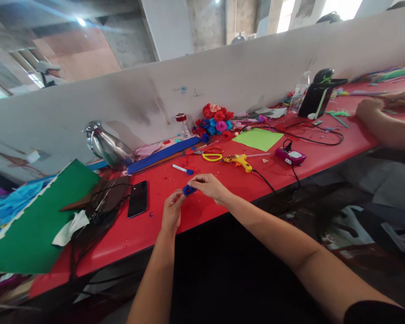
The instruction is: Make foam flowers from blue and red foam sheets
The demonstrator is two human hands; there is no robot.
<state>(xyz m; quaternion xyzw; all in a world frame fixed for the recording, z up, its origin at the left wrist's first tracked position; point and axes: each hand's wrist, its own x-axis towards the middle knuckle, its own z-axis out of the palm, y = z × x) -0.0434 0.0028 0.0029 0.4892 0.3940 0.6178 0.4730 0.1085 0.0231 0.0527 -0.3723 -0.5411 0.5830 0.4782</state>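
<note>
Between my two hands, above the red table, is a small dark blue rolled flower. My left hand grips it from below and the left, fingers closed. From the upper right my right hand pinches its edge. Just beyond lies a white marker with a blue cap. Yellow-handled scissors and a yellow glue gun rest further back. A bunch of red, blue and pink flowers stands against the wall.
Left of my hands lies a black phone, with a green sheet and a steel jug beyond. A lime-green sheet, a purple box and black cords are on the right. Another person's arm rests at far right.
</note>
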